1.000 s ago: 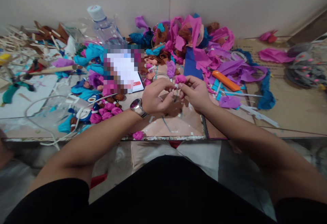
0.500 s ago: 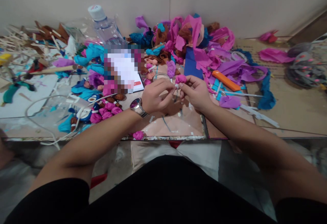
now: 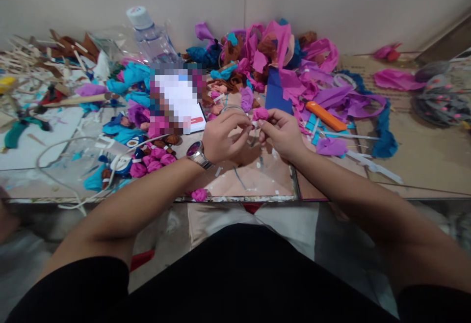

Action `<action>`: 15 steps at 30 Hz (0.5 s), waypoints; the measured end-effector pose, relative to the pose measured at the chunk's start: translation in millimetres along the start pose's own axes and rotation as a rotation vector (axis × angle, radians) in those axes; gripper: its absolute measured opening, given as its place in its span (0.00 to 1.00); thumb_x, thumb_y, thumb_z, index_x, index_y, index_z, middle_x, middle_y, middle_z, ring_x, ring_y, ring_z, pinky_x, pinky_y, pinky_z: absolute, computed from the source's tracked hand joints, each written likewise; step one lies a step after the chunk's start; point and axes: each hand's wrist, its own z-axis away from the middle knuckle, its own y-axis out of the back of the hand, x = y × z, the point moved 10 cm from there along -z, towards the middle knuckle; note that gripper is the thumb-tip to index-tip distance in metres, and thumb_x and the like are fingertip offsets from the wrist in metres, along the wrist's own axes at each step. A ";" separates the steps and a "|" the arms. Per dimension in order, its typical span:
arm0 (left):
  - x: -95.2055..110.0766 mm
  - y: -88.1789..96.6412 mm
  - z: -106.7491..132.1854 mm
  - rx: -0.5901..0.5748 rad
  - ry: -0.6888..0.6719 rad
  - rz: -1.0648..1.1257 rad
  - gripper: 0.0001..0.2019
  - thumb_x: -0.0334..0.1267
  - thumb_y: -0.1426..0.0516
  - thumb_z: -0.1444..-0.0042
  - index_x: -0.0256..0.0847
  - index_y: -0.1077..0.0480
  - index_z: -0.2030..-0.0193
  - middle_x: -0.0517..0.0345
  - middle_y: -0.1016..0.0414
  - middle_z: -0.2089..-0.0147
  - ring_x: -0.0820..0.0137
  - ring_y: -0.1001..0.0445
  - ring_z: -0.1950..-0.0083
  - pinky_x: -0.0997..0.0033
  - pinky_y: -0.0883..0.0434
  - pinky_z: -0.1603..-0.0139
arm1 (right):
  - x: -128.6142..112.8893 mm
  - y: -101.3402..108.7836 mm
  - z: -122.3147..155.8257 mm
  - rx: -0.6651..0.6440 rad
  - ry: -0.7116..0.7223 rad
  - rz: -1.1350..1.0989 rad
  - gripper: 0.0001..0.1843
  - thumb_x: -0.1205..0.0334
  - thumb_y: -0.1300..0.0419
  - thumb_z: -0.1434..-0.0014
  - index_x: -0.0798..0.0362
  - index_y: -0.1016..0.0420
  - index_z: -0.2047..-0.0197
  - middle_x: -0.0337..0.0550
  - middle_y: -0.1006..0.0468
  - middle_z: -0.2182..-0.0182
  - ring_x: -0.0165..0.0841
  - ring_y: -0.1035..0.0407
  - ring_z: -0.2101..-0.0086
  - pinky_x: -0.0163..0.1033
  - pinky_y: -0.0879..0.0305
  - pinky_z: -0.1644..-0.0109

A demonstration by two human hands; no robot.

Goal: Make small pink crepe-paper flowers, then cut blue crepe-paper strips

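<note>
My right hand (image 3: 281, 134) pinches a small pink crepe-paper flower (image 3: 260, 114) by its base, just above the glass-topped table (image 3: 257, 185). My left hand (image 3: 222, 139), with a wristwatch (image 3: 196, 153) on the wrist, has its fingers curled and its fingertips pinched at the same base, where a bit of white tape shows. Both hands meet at the middle of the table. A row of finished pink paper buds (image 3: 154, 158) lies to the left of my left wrist.
Heaps of pink, purple, blue and brown crepe paper (image 3: 283, 63) cover the back of the table. An orange utility knife (image 3: 326, 116) lies right of my hands, a plastic bottle (image 3: 149, 36) stands back left, and wooden sticks (image 3: 33, 58) and a white cable (image 3: 69, 166) lie left.
Almost nothing has moved. My left fingers have shifted slightly at the flower's base; both hands keep their grip in the same place.
</note>
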 end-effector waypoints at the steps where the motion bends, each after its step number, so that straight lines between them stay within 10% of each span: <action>1: -0.4 -0.1 0.1 0.002 0.007 -0.002 0.03 0.36 0.41 0.32 0.42 0.25 0.56 0.51 0.16 0.55 0.65 0.18 0.53 0.63 0.20 0.51 | 0.2 0.1 0.0 0.000 -0.001 0.006 0.17 0.47 0.27 0.41 0.50 0.22 0.59 0.32 0.26 0.79 0.28 0.31 0.79 0.34 0.29 0.75; 15: -5.9 -1.9 3.6 0.019 -0.009 -0.082 0.05 0.37 0.39 0.32 0.40 0.24 0.53 0.54 0.16 0.59 0.70 0.18 0.61 0.70 0.23 0.57 | 4.4 2.9 0.3 0.005 -0.016 0.025 0.14 0.49 0.29 0.39 0.49 0.22 0.57 0.33 0.25 0.80 0.29 0.30 0.80 0.33 0.32 0.77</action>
